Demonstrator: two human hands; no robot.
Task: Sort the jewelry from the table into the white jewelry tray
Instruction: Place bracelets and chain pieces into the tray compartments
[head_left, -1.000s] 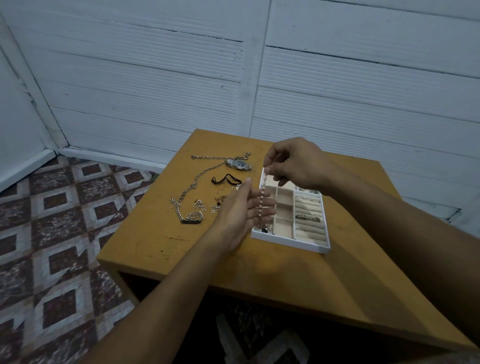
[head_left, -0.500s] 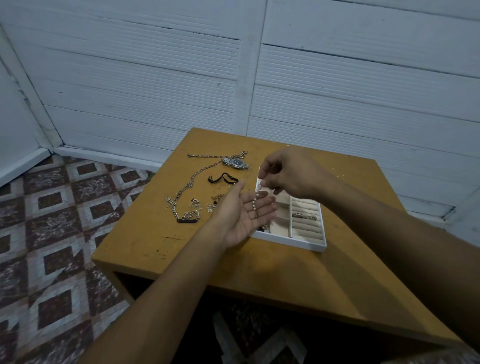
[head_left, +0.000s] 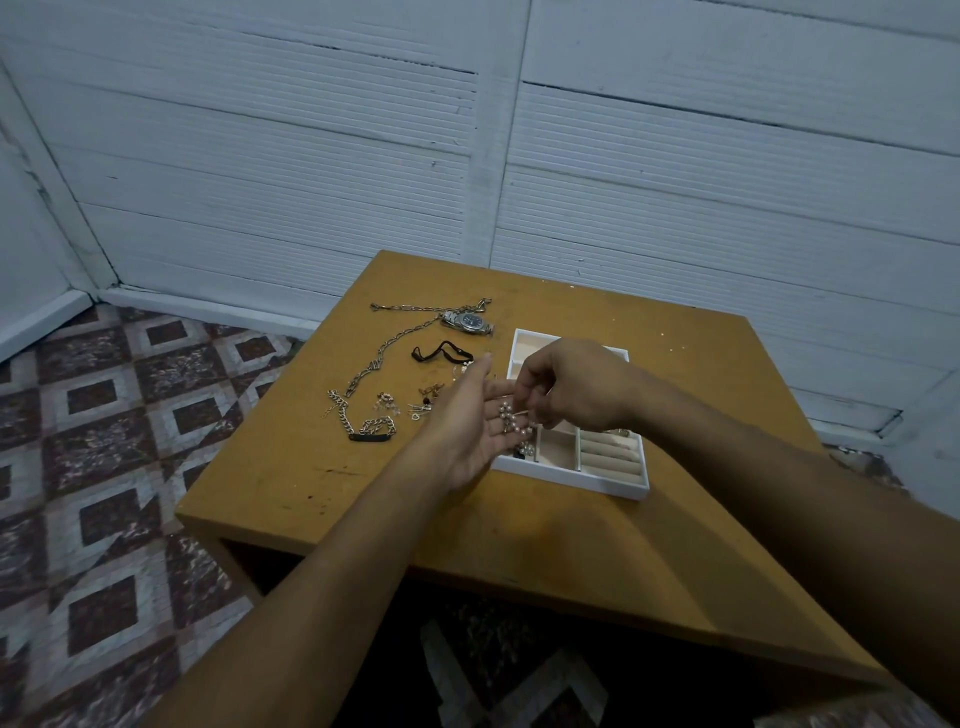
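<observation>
A white jewelry tray (head_left: 597, 480) with beige compartments sits on the wooden table (head_left: 545, 545). My left hand (head_left: 470, 421) is palm up at the tray's left edge, with a pearl bead strand (head_left: 511, 421) heaped on its fingers. My right hand (head_left: 571, 384) hovers over the tray and pinches the top of that strand. Left of the tray lie a wristwatch (head_left: 467, 322), a long silver chain (head_left: 387, 348), a black cord (head_left: 441, 353), a chain bracelet with a black plate (head_left: 363, 428) and several small earrings (head_left: 415, 402).
The table stands in a corner against white panelled walls (head_left: 363, 156). Patterned floor tiles (head_left: 104, 441) lie to the left. The table's near edge (head_left: 571, 597) drops off just below my forearms.
The strand hung stretched between my hands before. My right hand has lowered toward the left palm, and the beads now pile up on my left fingers.
</observation>
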